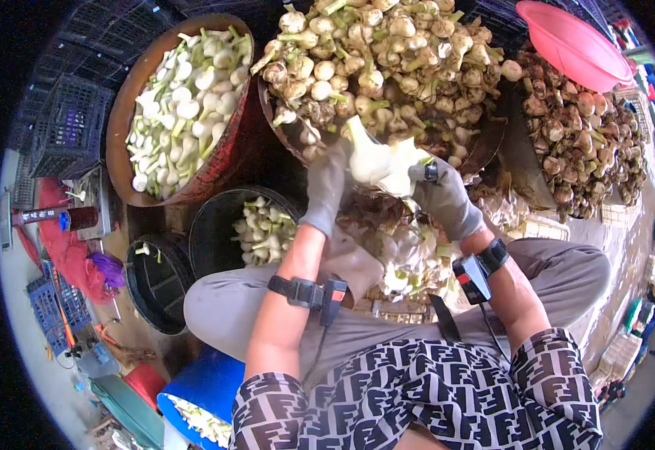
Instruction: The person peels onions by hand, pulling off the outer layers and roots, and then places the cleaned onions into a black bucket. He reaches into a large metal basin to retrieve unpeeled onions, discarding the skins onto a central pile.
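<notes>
left hand (327,180) had fingers gripping white garlic bulb (367,161); right hand (447,196) had fingers closed on sm. dark tool (426,172) beside it. bulb was btwn hands, nr big garlic heap (395,56).

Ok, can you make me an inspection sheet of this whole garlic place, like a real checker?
Surface: brown floor, blotchy.
Job's things: white garlic held up; heap of rougher garlic; rusty-rimmed tub of cleaner garlic.
Clutter: loose papery skins; at far left, red netting and purple bundle.
Grips: left grip, gloved, holds the white garlic; right grip, gloved, close beside it, with a dark object, unclear what.
Cables: thin dark cable from the right wrist device; another on the left arm.
Surroundings: black crates, pink basin, blue tub.
</notes>
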Available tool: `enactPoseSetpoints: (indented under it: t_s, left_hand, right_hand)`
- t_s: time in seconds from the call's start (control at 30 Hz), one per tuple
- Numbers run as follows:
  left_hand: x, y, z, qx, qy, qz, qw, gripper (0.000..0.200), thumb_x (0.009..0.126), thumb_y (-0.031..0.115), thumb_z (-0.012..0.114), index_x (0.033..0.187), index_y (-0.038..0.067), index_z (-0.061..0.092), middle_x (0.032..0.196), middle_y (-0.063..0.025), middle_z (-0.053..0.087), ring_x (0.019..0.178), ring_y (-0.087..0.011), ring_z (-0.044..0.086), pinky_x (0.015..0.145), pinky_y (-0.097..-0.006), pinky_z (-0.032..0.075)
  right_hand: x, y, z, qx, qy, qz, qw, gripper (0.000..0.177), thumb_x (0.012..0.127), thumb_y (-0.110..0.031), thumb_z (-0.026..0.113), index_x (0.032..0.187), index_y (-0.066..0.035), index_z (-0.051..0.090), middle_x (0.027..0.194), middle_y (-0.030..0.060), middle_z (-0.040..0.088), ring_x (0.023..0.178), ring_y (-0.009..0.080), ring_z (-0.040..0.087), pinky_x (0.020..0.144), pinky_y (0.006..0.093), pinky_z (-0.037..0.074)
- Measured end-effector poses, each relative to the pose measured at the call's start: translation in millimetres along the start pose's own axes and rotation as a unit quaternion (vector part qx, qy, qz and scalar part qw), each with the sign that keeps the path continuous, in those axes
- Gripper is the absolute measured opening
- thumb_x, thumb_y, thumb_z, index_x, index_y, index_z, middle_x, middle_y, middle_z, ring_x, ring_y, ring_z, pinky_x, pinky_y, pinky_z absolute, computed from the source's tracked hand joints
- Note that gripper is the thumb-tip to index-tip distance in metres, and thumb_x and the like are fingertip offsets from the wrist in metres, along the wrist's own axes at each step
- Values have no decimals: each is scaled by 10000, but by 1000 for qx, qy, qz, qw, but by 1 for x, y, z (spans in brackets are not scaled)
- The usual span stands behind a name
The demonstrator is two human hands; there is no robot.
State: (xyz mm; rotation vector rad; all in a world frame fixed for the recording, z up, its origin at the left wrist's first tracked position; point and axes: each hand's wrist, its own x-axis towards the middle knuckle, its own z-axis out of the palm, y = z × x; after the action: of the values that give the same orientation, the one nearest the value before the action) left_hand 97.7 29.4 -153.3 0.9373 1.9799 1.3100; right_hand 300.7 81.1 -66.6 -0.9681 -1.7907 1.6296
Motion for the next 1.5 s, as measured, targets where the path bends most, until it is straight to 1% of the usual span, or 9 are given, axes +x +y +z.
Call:
enactPoseSetpoints:
  t_s: [0.1,0.17,0.43,0.7,0.77,0.83,1.0,1.27,1.5]
  left_hand:
    - [-10,80,-14,-204,-27,-98,974,378,845,378,524,948,35,646,834,-58,658,745,-127,588,668,-260,448]
    - [-10,98,-19,138,-123,-57,981,348,822,346,589,944,24,641,803,-53,654,703,-107,574,636,-246,442]
    - [-11,51,-14,-111,-137,-105,979,177,864,42,476,1006,-19,563,934,-65,635,849,-154,595,748,-241,464]
    - [0,48,-31,-590,-130,-232,762,198,891,151,494,995,2,571,852,-70,640,754,-146,626,609,-248,539]
    - [-4,54,-31,-498,-133,-185,837,220,867,200,549,965,6,587,830,-51,638,689,-139,623,547,-246,530]
    - [-10,72,-28,-332,-123,-115,928,228,850,207,580,953,4,595,819,-42,636,661,-125,616,527,-240,523]
    - [-21,73,-7,-153,-67,-7,986,199,727,165,726,853,36,644,765,-17,618,593,-56,515,497,-211,426]
    - [-39,87,0,105,-49,135,984,184,690,112,735,838,54,641,800,-78,642,712,-100,592,649,-266,468]
    - [-18,104,-41,-384,-214,-46,897,265,826,220,600,1029,51,594,990,-42,630,869,-131,596,732,-238,485]
  right_hand:
    - [8,-7,1,383,5,178,906,250,763,50,550,1010,9,567,926,22,611,828,79,553,746,219,455]
    - [3,-21,7,149,-7,89,985,219,753,17,561,972,25,583,931,38,623,818,116,577,741,238,461]
    - [-14,-30,-30,-221,36,-157,962,79,746,-5,597,822,6,580,756,71,617,688,149,579,631,258,467]
    - [-52,-36,-93,-35,0,190,981,258,739,-120,611,982,-35,615,821,52,647,744,135,595,667,268,476]
    - [-50,-38,-84,-276,-220,300,886,327,737,-176,618,1051,-88,608,814,85,655,751,209,619,677,314,480]
    - [-48,-24,-66,-509,-183,47,840,316,740,-178,614,1049,-115,610,856,127,647,776,286,621,695,351,481]
    - [4,-38,-14,-308,53,39,949,296,728,-201,628,1014,-129,615,942,106,628,862,291,599,755,347,472]
    - [19,-17,12,-514,2,43,857,205,705,-219,577,839,-64,589,840,151,624,828,308,600,698,392,467]
    - [-7,0,-36,-486,-16,246,838,293,706,-240,556,940,-70,604,871,202,620,840,353,601,750,421,470]
